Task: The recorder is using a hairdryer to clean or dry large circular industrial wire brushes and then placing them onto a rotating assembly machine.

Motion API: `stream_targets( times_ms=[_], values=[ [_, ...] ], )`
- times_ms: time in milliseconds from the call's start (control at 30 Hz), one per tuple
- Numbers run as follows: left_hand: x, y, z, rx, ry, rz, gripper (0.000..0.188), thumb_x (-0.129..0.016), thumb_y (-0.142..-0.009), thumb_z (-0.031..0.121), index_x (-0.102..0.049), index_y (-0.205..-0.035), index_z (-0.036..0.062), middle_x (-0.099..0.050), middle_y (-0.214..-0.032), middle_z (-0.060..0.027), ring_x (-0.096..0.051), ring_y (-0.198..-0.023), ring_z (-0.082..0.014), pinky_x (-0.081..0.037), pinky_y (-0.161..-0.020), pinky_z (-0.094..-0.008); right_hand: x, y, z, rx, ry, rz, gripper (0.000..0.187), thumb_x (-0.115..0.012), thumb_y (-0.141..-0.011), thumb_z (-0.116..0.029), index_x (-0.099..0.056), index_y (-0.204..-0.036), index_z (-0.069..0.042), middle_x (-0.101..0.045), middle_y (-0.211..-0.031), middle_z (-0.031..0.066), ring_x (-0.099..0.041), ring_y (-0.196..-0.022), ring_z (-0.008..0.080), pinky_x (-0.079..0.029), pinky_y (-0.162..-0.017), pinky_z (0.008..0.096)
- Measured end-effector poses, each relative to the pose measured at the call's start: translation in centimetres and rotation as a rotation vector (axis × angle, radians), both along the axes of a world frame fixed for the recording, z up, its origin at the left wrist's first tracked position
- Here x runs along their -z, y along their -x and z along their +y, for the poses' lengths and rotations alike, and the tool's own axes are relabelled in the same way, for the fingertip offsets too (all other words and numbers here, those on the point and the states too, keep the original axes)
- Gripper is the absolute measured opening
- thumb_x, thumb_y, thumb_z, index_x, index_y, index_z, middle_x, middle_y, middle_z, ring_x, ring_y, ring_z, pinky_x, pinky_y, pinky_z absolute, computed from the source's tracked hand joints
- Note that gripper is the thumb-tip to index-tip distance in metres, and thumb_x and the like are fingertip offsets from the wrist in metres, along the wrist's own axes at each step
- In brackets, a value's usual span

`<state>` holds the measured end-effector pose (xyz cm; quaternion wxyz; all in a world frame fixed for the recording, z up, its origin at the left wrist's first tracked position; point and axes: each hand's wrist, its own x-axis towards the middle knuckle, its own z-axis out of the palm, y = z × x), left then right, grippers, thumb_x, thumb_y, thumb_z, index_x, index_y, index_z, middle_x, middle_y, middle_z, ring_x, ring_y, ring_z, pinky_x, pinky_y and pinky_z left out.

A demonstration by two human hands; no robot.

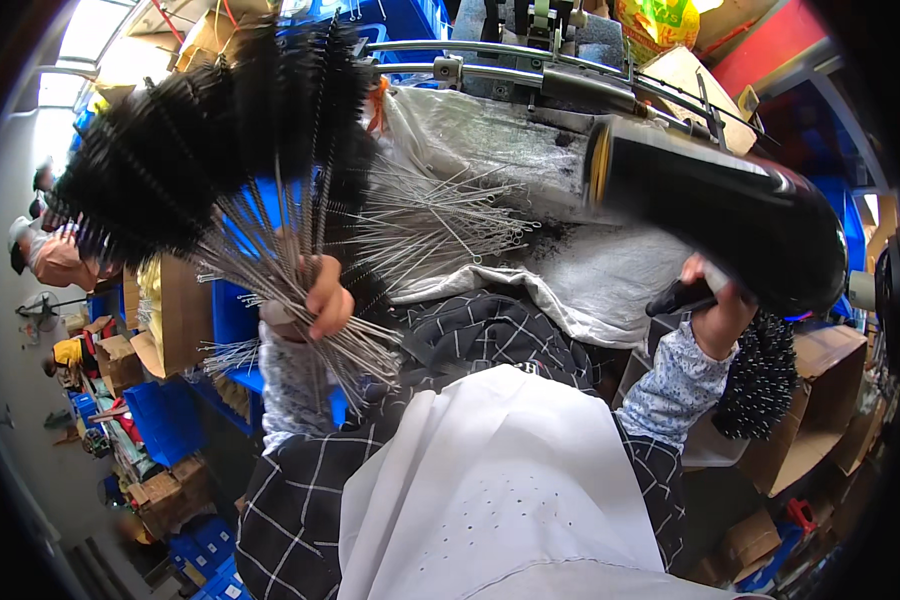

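My left hand (327,297) is closed around the wire stems of a thick bundle of black bristle brushes (215,150). Their bristle heads fan out up and to the left, and the bare stem ends stick out below my fist. In my right hand (722,315) I grip the handle of a large black hair dryer (730,205), its nozzle pointing left toward the bundle. Between my hands, a pile of thin wire stems (450,220) with looped ends lies on a whitish cloth (600,275). Dark bristle dust (550,240) is scattered beside the pile.
Metal rods and a clamp mechanism (530,75) run along the back of the bench. Blue bins (165,420) and cardboard boxes stand at the left. Near my right forearm are a dark bristly brush bundle (760,385) and an open carton (815,410). Another person (55,250) is far left.
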<state>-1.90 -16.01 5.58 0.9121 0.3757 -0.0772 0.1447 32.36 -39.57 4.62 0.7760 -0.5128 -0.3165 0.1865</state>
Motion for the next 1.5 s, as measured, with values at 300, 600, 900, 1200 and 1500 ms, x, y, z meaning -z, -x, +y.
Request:
stream_targets(
  times_ms=[300, 600, 900, 1200, 1500],
  values=[
    [-8.4, 2.8, 2.8, -0.928, -0.997, 1.105, 0.030, -0.056, -0.075, 0.007, -0.048, -0.103, 0.0007, -0.051, -0.087, -0.0052, -0.050, -0.060, -0.0123, -0.043, -0.054, -0.0240, -2.1, -0.4, 0.7, 0.314, 0.259, -0.176, 0.020, -0.053, -0.075, -0.014, -0.054, -0.080, 0.006, -0.052, -0.063, 0.0102, -0.049, -0.056, 0.0162, -0.041, -0.054, 0.0278],
    [-7.8, 3.3, 8.5, -1.098, -2.736, 0.810, 0.037, -0.055, -0.072, 0.002, -0.049, -0.107, 0.0130, -0.051, -0.098, -0.0127, -0.054, -0.084, -0.0270, -0.045, -0.073, -0.0344, -1.9, -0.1, 0.3, 0.081, 0.075, -0.076, 0.016, -0.051, -0.075, -0.005, -0.053, -0.087, 0.005, -0.054, -0.066, 0.0086, -0.052, -0.057, 0.0154, -0.042, -0.054, 0.0271],
    [-5.3, 4.4, 10.2, -1.091, -2.615, 0.681, 0.047, -0.054, -0.068, 0.001, -0.047, -0.114, 0.0086, -0.039, -0.123, -0.0167, -0.050, -0.101, -0.0321, -0.042, -0.083, -0.0380, 0.3, -1.5, -1.7, 0.362, 0.508, -0.975, 0.017, -0.056, -0.074, -0.005, -0.055, -0.088, 0.006, -0.057, -0.070, 0.0100, -0.055, -0.058, 0.0156, -0.046, -0.055, 0.0271],
    [-1.8, 6.0, 12.1, -1.313, -2.459, 0.569, 0.043, -0.049, -0.074, 0.001, -0.041, -0.116, 0.0033, -0.050, -0.110, -0.0161, -0.052, -0.095, -0.0306, -0.042, -0.080, -0.0383, -2.8, -0.2, -0.1, -0.010, 0.204, -0.361, 0.012, -0.053, -0.076, -0.004, -0.054, -0.081, 0.007, -0.055, -0.066, 0.0098, -0.053, -0.056, 0.0180, -0.045, -0.054, 0.0280],
    [-6.4, 2.9, 10.6, -1.235, -2.798, 0.588, 0.042, -0.057, -0.070, 0.013, -0.048, -0.111, 0.0103, -0.054, -0.096, -0.0114, -0.055, -0.080, -0.0283, -0.044, -0.072, -0.0382, -2.8, 0.0, -0.9, 0.108, 0.451, -0.069, 0.009, -0.059, -0.065, 0.005, -0.057, -0.074, 0.005, -0.059, -0.065, 0.0060, -0.058, -0.057, 0.0131, -0.047, -0.054, 0.0242]
  ],
)
